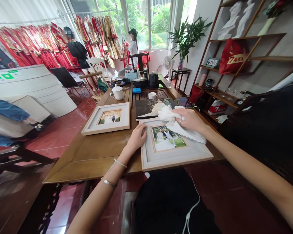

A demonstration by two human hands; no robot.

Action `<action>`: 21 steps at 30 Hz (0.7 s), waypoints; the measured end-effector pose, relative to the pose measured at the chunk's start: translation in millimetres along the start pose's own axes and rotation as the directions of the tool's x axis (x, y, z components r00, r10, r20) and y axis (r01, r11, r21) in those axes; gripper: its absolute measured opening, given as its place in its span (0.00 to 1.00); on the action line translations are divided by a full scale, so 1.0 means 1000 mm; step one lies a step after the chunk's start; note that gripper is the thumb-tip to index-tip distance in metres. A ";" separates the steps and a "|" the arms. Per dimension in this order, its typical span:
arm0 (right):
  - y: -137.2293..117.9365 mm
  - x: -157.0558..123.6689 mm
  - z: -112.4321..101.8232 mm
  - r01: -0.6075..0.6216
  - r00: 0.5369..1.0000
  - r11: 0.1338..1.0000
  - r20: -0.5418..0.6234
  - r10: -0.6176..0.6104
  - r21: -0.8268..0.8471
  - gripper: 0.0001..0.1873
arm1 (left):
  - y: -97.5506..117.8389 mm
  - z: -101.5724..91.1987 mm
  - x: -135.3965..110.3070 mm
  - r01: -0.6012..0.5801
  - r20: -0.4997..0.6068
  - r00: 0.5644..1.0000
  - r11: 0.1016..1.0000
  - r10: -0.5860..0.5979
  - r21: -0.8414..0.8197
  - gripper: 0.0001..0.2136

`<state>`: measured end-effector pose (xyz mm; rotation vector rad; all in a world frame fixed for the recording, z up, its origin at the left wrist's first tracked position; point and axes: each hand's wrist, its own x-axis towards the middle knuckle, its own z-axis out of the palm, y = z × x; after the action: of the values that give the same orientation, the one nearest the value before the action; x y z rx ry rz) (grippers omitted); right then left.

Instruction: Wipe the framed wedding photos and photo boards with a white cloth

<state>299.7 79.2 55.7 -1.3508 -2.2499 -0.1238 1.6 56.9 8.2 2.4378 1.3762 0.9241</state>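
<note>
A light wooden picture frame (148, 159) with a wedding photo lies flat at the table's near edge. My left hand (136, 136) grips its left side near the far corner, thumb and fingers on the edge. Bunched under my right hand (191, 120) is a white cloth (169, 117). The fingers are closed on it, and the cloth spreads over the frame's far right part, covering that corner. A second picture frame (127, 118), also with a wedding photo, rests to the left, apart from my hands. Just beyond the near frame lies a dark photo album or print (146, 107).
Farther back on the wooden table (88, 159) stand a lidded white mug (117, 93), a white cup (152, 95), a blue box (136, 90) and a black kettle (153, 79). A phone (184, 102) with a cable lies at the right. Two people are near the garment racks.
</note>
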 end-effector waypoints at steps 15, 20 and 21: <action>-0.048 -0.097 -0.075 0.215 0.906 0.885 0.255 -0.339 0.413 0.18 | 0.002 0.001 0.001 0.010 -0.003 1.000 1.000 -0.010 -0.015 0.12; -0.052 -0.097 -0.075 0.189 0.926 0.935 0.263 -0.272 0.300 0.24 | 0.002 0.000 0.001 0.018 0.008 1.000 1.000 -0.018 -0.011 0.13; -0.054 -0.096 -0.074 0.195 0.923 0.945 0.278 -0.267 0.263 0.28 | 0.002 0.000 0.001 0.016 0.007 1.000 1.000 -0.016 -0.011 0.13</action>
<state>317.8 -49.2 84.5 -1.0330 -2.5870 0.2822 3.6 56.5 9.7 2.4160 1.3831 0.9158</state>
